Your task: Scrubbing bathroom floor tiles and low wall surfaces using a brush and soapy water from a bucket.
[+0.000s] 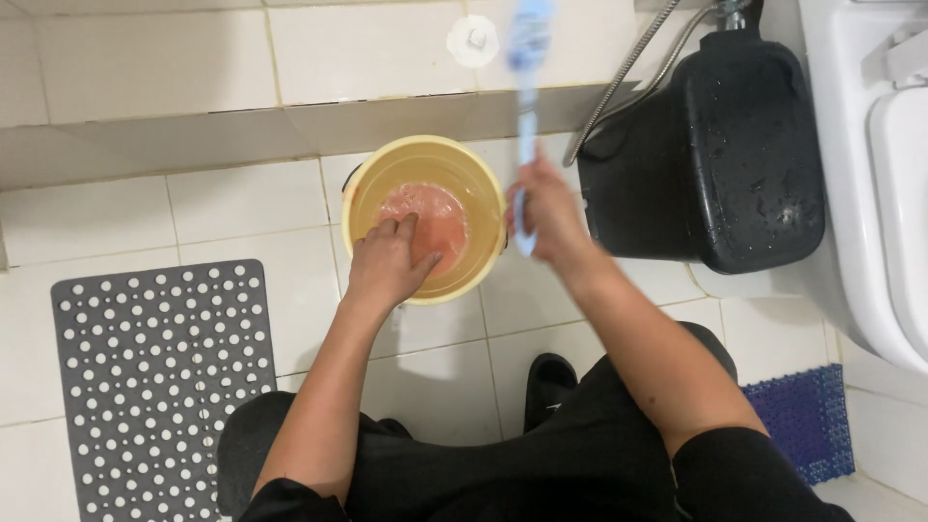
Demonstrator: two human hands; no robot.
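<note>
The person is crouching over a glossy white tiled floor (242,208), looking straight down at a round yellow plastic bucket (483,179) standing near the low tiled step along the wall. Inside the bucket, a pinkish, wet-looking mass (447,217) is lying on the bottom; whether it is cloth or only tinted water cannot be told.

The left hand (387,263) is reaching over the near rim and down into the bucket, its grip loose, with the fingers spread apart and pressing on the pink contents. The right hand (551,215) is hovering just beside the bucket's right edge, its grip clamped around the handle of a long, slim, pale blue brush (527,106). The brush is pointing up and away from the person and is smeared by motion blur, so its head shape is unclear.

To the right, a black, boxy plastic bin (715,164) with rounded corners is glistening with water droplets, and a ribbed metal hose (628,77) is curving down beside it. A smooth white ceramic toilet (870,193) is filling the right edge. A grey rubber mat (155,387) punched with round holes is lying at the left, and a small blue textured mat (807,416) is lying at the right, near the toilet's base. A round white cap (474,41) is sitting on the step.
</note>
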